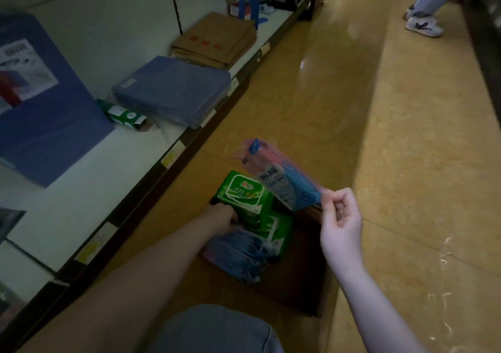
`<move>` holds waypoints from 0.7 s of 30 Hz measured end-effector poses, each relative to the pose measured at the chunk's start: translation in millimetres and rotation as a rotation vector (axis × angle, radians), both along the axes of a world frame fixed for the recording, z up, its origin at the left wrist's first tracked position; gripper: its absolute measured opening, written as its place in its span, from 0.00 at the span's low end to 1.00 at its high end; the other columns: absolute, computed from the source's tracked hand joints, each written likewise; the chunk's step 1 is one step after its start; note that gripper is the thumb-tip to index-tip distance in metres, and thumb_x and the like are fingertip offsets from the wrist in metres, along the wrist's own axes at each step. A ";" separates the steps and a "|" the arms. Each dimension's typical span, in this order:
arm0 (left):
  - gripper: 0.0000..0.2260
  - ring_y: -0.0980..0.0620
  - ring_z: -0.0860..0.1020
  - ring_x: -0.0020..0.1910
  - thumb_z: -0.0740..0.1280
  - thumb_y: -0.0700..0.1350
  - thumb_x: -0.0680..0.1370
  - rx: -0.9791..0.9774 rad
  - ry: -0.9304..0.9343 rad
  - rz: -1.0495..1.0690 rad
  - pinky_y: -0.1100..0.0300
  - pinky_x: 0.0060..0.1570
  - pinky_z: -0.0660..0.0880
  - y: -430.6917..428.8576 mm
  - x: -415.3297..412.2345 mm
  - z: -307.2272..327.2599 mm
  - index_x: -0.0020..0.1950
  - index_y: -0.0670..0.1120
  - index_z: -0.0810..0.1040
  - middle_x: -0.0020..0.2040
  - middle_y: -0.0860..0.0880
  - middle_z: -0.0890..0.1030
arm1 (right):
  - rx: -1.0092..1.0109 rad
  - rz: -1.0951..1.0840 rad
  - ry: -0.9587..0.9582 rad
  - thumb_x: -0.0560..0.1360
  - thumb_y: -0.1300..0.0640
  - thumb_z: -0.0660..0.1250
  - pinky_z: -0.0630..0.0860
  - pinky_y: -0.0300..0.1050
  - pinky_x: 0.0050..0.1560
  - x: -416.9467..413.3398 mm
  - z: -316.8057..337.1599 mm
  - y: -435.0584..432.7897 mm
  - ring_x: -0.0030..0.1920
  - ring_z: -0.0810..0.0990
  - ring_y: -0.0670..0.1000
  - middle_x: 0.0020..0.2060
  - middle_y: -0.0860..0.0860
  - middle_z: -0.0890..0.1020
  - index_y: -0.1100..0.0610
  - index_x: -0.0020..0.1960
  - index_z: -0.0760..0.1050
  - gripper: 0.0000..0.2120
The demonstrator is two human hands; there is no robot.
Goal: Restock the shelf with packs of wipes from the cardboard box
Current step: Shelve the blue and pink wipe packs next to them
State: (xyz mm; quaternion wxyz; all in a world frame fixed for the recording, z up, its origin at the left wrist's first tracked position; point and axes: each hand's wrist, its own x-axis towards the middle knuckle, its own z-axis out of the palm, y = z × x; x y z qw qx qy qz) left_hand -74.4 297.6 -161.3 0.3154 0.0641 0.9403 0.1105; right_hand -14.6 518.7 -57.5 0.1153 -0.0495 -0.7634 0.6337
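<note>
The right hand (341, 217) is pinching the blue pack (279, 181) by its near corner, long axis pointing toward the shelf (81, 190) at left; the left hand (221, 215), nearer it, is gripping the green pack (244, 192).

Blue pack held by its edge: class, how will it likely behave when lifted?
Probably light: the right hand holds the blue pack by one pinched edge. Its film wrapper looks soft, so it may sag, and could slip from the fingers.
</note>
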 end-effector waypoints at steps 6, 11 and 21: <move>0.10 0.48 0.79 0.48 0.62 0.45 0.80 0.068 0.076 0.008 0.54 0.47 0.76 -5.4 10.9 8.1 0.54 0.45 0.81 0.53 0.46 0.82 | -0.060 -0.044 0.019 0.79 0.63 0.58 0.74 0.29 0.39 -1.9 2.1 -2.6 0.42 0.78 0.35 0.41 0.49 0.78 0.55 0.39 0.66 0.11; 0.10 0.51 0.77 0.48 0.60 0.45 0.80 0.420 0.224 0.155 0.57 0.47 0.73 -18.5 27.8 54.0 0.54 0.46 0.80 0.50 0.49 0.81 | -0.127 -0.097 0.038 0.80 0.62 0.57 0.72 0.30 0.39 -3.5 4.6 -12.2 0.41 0.76 0.38 0.38 0.48 0.75 0.52 0.39 0.64 0.12; 0.10 0.46 0.79 0.40 0.56 0.48 0.82 0.567 0.449 0.443 0.54 0.36 0.73 -60.2 58.1 131.8 0.45 0.46 0.72 0.41 0.46 0.79 | -0.179 0.012 0.112 0.81 0.60 0.55 0.77 0.34 0.34 -6.8 59.0 -61.9 0.39 0.78 0.38 0.39 0.52 0.75 0.52 0.40 0.63 0.11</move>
